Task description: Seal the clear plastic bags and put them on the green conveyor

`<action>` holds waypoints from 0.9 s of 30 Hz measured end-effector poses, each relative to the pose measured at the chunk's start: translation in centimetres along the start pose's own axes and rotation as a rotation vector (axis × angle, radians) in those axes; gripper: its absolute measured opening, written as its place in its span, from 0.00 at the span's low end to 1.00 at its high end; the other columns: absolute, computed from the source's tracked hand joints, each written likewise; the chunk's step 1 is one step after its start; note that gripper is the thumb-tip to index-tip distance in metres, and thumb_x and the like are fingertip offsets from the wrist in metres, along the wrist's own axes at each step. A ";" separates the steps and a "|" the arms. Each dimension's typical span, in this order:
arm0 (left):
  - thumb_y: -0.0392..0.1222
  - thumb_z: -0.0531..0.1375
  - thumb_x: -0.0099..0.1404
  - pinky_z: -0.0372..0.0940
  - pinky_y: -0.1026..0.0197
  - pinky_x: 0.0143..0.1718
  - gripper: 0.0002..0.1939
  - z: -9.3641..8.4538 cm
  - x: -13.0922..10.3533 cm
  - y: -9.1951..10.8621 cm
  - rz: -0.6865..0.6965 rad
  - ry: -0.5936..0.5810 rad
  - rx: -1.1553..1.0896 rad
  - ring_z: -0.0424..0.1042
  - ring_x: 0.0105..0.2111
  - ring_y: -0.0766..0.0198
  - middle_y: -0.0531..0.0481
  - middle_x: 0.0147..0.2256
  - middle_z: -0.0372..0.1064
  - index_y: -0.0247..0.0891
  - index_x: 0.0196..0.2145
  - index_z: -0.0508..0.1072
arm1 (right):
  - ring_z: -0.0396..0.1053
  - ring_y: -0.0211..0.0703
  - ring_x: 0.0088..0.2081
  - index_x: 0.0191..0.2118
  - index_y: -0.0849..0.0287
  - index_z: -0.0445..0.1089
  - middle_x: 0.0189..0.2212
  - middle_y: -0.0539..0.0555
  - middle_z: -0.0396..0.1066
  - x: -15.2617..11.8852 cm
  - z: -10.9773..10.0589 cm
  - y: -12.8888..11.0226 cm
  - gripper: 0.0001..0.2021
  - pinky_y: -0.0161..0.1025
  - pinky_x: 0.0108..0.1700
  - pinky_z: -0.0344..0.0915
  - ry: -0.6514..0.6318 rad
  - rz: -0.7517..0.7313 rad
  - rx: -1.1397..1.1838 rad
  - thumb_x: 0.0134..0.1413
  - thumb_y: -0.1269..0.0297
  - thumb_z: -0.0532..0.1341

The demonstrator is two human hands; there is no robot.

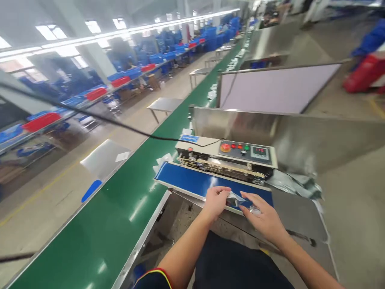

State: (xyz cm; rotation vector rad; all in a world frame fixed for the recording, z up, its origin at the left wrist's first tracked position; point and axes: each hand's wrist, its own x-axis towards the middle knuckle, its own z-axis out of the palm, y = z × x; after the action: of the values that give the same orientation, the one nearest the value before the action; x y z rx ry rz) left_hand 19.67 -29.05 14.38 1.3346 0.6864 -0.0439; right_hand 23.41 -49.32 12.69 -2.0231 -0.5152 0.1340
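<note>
My left hand (217,202) pinches the left side of a small silvery packet (233,199) over the front edge of a blue belt (186,179). Close on the right, my right hand (261,214) has its thumb and forefinger apart beside the packet's right end. Something clear and shiny (255,210) shows at its palm, too small to make out. Behind the belt stands a sealing machine (207,145) with buttons and a lit red display (260,151).
A long green conveyor (120,208) runs along the left, with white packets (164,160) near the blue belt's far end. Silvery bags (296,182) lie right of the machine on a grey table (303,212). A black cable crosses the view. Metal panels stand behind.
</note>
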 end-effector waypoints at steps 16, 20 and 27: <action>0.60 0.63 0.75 0.75 0.50 0.58 0.24 7.8 4.6 -3.7 0.301 -0.592 0.319 0.81 0.52 0.48 0.39 0.51 0.85 0.38 0.49 0.88 | 0.77 0.52 0.34 0.42 0.60 0.86 0.34 0.58 0.83 -2.5 -5.6 5.0 0.35 0.41 0.34 0.73 0.415 0.624 0.238 0.50 0.27 0.69; 0.50 0.64 0.75 0.75 0.46 0.61 0.15 10.4 4.5 -5.0 0.390 -0.421 0.344 0.83 0.53 0.47 0.40 0.50 0.86 0.42 0.48 0.89 | 0.75 0.49 0.31 0.41 0.62 0.86 0.33 0.58 0.82 -1.9 -6.4 5.8 0.33 0.39 0.29 0.68 0.462 0.775 0.273 0.44 0.33 0.72; 0.44 0.67 0.72 0.75 0.50 0.57 0.08 13.2 4.8 -6.6 0.366 -0.274 0.423 0.83 0.45 0.50 0.42 0.43 0.86 0.44 0.41 0.88 | 0.77 0.52 0.31 0.37 0.59 0.86 0.30 0.58 0.82 -1.3 -9.3 8.0 0.26 0.40 0.30 0.69 0.335 0.815 0.159 0.48 0.38 0.69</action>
State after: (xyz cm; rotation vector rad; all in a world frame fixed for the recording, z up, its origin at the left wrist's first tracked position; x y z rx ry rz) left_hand 26.57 -40.95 7.25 1.8033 0.1957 -0.0785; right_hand 27.51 -60.66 10.16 -1.9319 0.5321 0.3066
